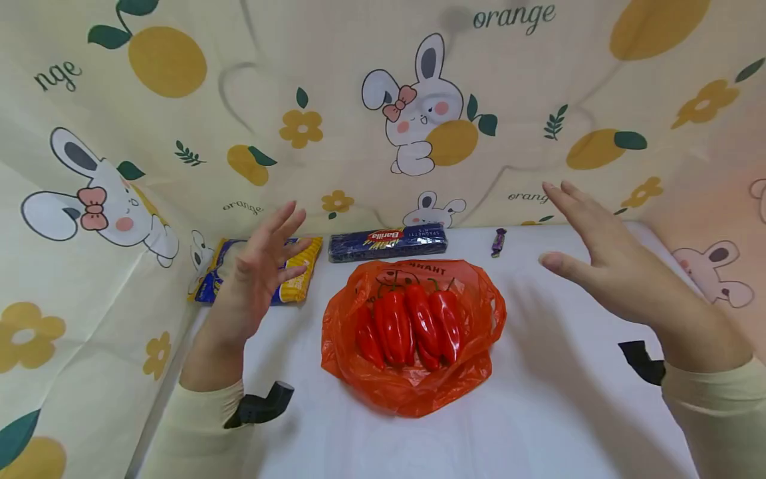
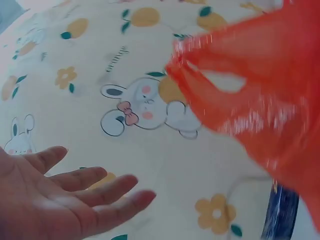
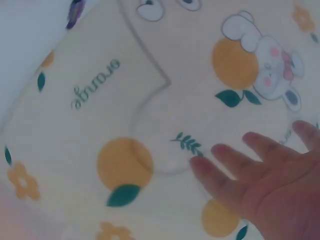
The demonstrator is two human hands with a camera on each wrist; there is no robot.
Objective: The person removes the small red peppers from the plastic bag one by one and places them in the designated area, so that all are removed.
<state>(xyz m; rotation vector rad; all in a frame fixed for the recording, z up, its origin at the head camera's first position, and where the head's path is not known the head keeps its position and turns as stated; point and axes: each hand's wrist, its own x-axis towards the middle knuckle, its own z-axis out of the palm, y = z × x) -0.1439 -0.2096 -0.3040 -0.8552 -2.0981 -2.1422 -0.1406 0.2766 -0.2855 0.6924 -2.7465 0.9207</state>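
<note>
Several glossy red chili peppers (image 1: 413,326) lie in an orange-red plastic bag (image 1: 407,396), whose mouth is spread wide on the white table. My left hand (image 1: 254,279) is raised to the left of the bag, fingers extended, holding nothing. On the other side my right hand (image 1: 616,266) hovers above the table, also with straight fingers and nothing held. In the left wrist view the bag (image 2: 280,110) looms at the right, blurred, with a handle loop visible and apart from the fingers. Only printed cloth and a bit of table lie beyond the right hand (image 3: 270,185) in its wrist view.
Behind the left hand lies a blue and yellow packet (image 1: 299,279), partly hidden. A dark blue Barilla spaghetti pack (image 1: 389,243) sits behind the bag. To its right is a small purple wrapped candy (image 1: 499,243). Printed cloth (image 1: 335,53) hangs along the back and sides.
</note>
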